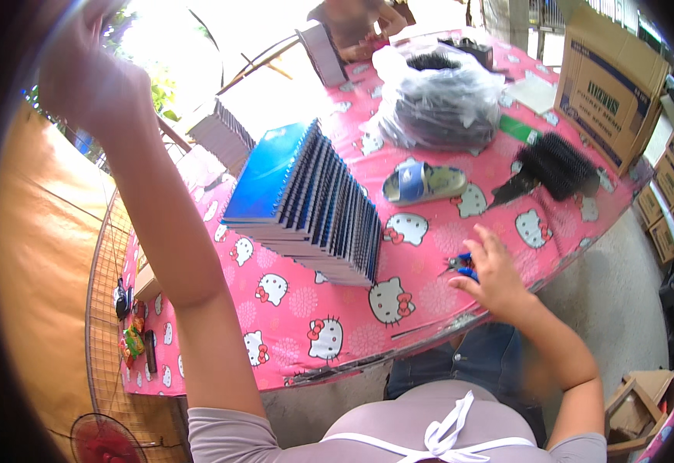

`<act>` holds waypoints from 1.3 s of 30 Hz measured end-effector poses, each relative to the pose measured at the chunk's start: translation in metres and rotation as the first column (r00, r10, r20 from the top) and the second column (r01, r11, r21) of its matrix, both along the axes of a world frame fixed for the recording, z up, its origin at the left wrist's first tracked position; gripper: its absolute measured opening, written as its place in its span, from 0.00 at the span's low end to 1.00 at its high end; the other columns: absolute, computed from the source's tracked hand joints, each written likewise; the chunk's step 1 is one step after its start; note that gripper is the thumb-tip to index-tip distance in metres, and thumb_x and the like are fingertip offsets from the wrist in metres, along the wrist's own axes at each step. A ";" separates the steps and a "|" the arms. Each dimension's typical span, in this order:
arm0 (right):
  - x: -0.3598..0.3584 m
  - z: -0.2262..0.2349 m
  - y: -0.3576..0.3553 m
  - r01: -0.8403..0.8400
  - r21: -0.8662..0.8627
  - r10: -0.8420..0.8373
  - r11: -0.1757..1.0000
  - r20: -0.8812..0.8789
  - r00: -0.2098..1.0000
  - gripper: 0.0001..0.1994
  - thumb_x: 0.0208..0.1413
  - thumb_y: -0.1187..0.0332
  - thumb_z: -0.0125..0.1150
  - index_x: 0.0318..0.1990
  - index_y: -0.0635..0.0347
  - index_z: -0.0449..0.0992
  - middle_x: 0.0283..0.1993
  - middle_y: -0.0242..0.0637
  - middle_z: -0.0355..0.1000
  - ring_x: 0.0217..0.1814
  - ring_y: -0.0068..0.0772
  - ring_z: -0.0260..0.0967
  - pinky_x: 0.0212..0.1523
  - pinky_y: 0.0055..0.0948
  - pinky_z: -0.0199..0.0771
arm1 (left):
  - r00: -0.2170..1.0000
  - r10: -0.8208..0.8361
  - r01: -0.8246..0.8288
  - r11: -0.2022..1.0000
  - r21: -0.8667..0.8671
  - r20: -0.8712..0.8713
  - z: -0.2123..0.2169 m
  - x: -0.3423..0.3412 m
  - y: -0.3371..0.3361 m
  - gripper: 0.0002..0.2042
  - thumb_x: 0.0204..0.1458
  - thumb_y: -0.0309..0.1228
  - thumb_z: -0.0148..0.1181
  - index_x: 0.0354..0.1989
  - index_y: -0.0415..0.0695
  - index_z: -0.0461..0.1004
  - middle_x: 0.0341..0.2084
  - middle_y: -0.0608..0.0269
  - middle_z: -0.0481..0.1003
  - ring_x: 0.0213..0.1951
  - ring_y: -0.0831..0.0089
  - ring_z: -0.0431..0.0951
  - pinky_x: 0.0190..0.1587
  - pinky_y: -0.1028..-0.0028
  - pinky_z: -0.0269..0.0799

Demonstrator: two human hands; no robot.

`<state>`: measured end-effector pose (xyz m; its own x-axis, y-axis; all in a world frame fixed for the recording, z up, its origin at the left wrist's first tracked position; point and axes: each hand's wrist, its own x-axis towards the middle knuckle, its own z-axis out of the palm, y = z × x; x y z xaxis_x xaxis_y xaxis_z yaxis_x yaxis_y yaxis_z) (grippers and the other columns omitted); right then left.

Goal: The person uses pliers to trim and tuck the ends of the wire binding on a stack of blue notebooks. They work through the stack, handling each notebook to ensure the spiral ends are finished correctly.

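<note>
- Pliers (460,267) with blue handles lie on the pink cartoon-cat tablecloth (429,231), under the right hand (491,274), whose spread fingers touch them.
- Left hand (82,77) is raised high, loosely curled, empty.
- Stack of blue spiral notebooks (306,208) sits well left of the pliers.

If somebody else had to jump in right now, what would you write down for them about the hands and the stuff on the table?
Left hand: raised high near the head, away from the table; blurred, so whether it holds anything cannot be told.
Right hand: resting on the pink tablecloth, fingers on a small blue-handled tool.
Blue spiral notebooks: a slanted stack at mid-table; a paler stack lies behind it.
Beyond: a clear bag of dark coils, a loose black pile of coils, a blue sandal, a cardboard box.
Neither hand is on the notebooks.
</note>
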<state>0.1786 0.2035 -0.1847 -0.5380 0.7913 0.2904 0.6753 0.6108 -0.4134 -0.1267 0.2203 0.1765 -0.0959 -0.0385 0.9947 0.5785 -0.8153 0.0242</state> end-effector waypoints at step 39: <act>-0.113 -0.057 0.089 -0.483 -0.808 -0.523 0.337 -0.588 0.618 0.35 0.58 0.42 0.48 0.62 0.61 0.58 0.63 0.42 0.57 0.63 0.38 0.54 0.59 0.40 0.56 | 0.131 0.234 0.531 0.804 -0.268 0.963 -0.407 0.058 -0.095 0.33 0.60 0.46 0.45 0.67 0.40 0.45 0.66 0.52 0.47 0.67 0.68 0.46 0.66 0.66 0.40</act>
